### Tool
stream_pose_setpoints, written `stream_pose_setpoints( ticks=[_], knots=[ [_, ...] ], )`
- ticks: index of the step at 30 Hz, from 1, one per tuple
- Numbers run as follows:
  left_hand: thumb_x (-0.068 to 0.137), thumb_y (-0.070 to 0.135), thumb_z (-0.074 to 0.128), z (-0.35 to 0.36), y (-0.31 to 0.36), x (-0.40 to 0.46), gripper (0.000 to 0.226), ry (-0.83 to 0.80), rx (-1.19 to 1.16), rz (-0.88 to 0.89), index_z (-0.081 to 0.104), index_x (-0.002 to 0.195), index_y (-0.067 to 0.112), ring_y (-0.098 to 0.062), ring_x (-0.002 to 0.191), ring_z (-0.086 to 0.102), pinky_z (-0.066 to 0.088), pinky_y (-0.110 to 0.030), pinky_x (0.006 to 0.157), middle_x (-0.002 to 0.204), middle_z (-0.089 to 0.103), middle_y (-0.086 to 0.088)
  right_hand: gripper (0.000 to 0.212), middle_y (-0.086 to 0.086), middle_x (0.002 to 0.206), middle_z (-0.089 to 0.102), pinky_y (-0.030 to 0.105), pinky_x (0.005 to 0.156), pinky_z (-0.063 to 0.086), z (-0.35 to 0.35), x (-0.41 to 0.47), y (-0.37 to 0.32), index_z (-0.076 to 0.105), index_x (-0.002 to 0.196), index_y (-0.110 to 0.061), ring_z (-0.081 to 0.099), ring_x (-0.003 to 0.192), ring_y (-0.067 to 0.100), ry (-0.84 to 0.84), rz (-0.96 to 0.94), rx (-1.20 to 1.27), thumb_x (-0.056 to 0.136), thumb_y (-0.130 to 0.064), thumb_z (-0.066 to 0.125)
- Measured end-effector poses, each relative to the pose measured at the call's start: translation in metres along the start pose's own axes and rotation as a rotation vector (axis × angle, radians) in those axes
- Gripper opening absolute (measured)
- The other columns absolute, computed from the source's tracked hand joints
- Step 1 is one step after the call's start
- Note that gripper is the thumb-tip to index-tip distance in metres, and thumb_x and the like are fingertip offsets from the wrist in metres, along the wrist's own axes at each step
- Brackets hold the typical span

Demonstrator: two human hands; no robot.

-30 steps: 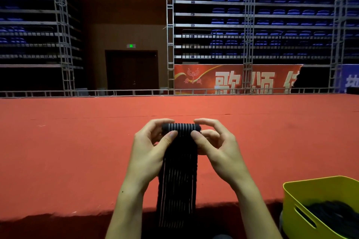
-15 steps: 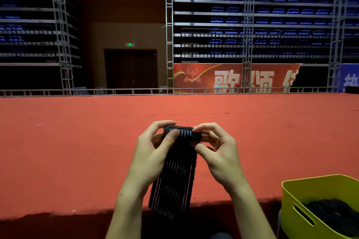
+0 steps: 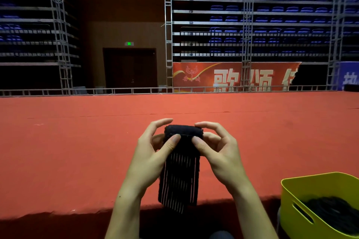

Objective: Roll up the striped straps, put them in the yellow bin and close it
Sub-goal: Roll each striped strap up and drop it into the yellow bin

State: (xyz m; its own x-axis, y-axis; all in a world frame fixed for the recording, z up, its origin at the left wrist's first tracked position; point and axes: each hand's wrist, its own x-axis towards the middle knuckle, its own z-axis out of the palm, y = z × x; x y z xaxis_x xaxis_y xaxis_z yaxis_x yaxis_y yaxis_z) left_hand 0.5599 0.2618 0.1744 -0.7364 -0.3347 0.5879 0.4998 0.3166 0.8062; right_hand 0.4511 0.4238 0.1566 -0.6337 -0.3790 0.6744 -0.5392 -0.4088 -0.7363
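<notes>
A black strap with thin pale stripes [image 3: 179, 178] is partly wound into a roll at its top end, and its loose tail hangs down over the stage edge. My left hand [image 3: 153, 153] pinches the roll's left end between thumb and fingers. My right hand [image 3: 217, 151] pinches the right end the same way. The yellow bin [image 3: 303, 200] stands open at the lower right, with dark straps [image 3: 334, 211] lying inside it. No lid is in view.
A red carpeted stage [image 3: 77, 151] stretches ahead, its front edge just below my hands. Metal truss rails [image 3: 169, 44], a red banner [image 3: 233, 76] and tiers of blue seats stand far behind.
The roll has grown thicker and the hanging tail has become shorter as both hands wound the strap. The bin has not moved.
</notes>
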Motion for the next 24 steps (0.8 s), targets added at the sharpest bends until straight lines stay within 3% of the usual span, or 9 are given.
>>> stream_pose_setpoints(
  ticks=[3, 6, 11, 15, 17, 21, 24],
  knots=[
    [0.100, 0.032, 0.071, 0.0002, 0.0017, -0.0019, 0.023, 0.021, -0.011, -0.050, 0.070, 0.123, 0.028, -0.018, 0.097, 0.081, 0.062, -0.024, 0.079, 0.099, 0.084, -0.003, 0.029, 0.014, 0.107, 0.081, 0.052, 0.095, 0.063, 0.0001, -0.0018, 0.0006, 0.069, 0.123, -0.019, 0.079, 0.103, 0.033, 0.010, -0.014, -0.022, 0.099, -0.003, 0.074],
    [0.102, 0.038, 0.068, 0.0028, 0.0033, -0.0025, 0.023, 0.046, -0.050, -0.079, 0.072, 0.118, 0.024, -0.025, 0.089, 0.082, 0.062, -0.026, 0.071, 0.093, 0.083, -0.009, 0.030, 0.011, 0.108, 0.080, 0.040, 0.091, 0.062, 0.0030, -0.0028, 0.0023, 0.069, 0.117, -0.016, 0.078, 0.099, 0.022, 0.036, -0.027, -0.026, 0.097, 0.005, 0.074],
    [0.102, 0.028, 0.069, 0.0030, 0.0047, -0.0019, 0.019, 0.077, -0.098, -0.043, 0.075, 0.119, 0.022, -0.028, 0.095, 0.081, 0.065, -0.042, 0.082, 0.100, 0.082, -0.011, 0.034, 0.011, 0.107, 0.079, 0.040, 0.086, 0.058, 0.0066, -0.0036, 0.0026, 0.067, 0.110, -0.013, 0.075, 0.093, 0.019, 0.036, -0.006, -0.032, 0.093, 0.015, 0.071],
    [0.104, 0.024, 0.068, 0.0007, 0.0027, -0.0035, 0.018, 0.043, -0.102, -0.047, 0.074, 0.121, 0.028, -0.031, 0.097, 0.080, 0.065, -0.046, 0.083, 0.104, 0.081, -0.012, 0.030, 0.011, 0.116, 0.078, 0.046, 0.089, 0.061, 0.0037, -0.0050, 0.0028, 0.067, 0.116, -0.022, 0.075, 0.099, 0.028, 0.021, 0.025, -0.014, 0.092, -0.005, 0.074],
    [0.105, 0.022, 0.066, -0.0003, 0.0013, -0.0043, 0.020, 0.023, -0.098, -0.043, 0.072, 0.123, 0.029, -0.032, 0.102, 0.079, 0.064, -0.047, 0.087, 0.107, 0.081, -0.010, 0.032, 0.011, 0.117, 0.078, 0.044, 0.083, 0.064, 0.0030, -0.0045, 0.0006, 0.067, 0.122, -0.023, 0.076, 0.099, 0.028, 0.041, 0.067, 0.023, 0.092, -0.018, 0.077],
    [0.108, 0.016, 0.061, -0.0008, 0.0000, -0.0049, 0.025, -0.052, -0.061, -0.011, 0.068, 0.129, 0.028, -0.029, 0.113, 0.075, 0.062, -0.045, 0.097, 0.117, 0.079, -0.006, 0.033, 0.014, 0.100, 0.081, 0.041, 0.072, 0.065, 0.0055, -0.0023, -0.0056, 0.067, 0.124, -0.018, 0.079, 0.089, 0.024, 0.059, 0.162, 0.030, 0.098, -0.036, 0.074],
    [0.109, 0.013, 0.059, -0.0006, 0.0013, -0.0051, 0.027, -0.102, -0.046, 0.006, 0.065, 0.132, 0.027, -0.023, 0.118, 0.073, 0.061, -0.038, 0.100, 0.122, 0.077, -0.004, 0.029, 0.020, 0.094, 0.081, 0.039, 0.071, 0.064, 0.0076, -0.0020, -0.0064, 0.071, 0.117, -0.015, 0.077, 0.081, 0.022, 0.090, 0.162, 0.029, 0.096, -0.035, 0.072]
  ],
)
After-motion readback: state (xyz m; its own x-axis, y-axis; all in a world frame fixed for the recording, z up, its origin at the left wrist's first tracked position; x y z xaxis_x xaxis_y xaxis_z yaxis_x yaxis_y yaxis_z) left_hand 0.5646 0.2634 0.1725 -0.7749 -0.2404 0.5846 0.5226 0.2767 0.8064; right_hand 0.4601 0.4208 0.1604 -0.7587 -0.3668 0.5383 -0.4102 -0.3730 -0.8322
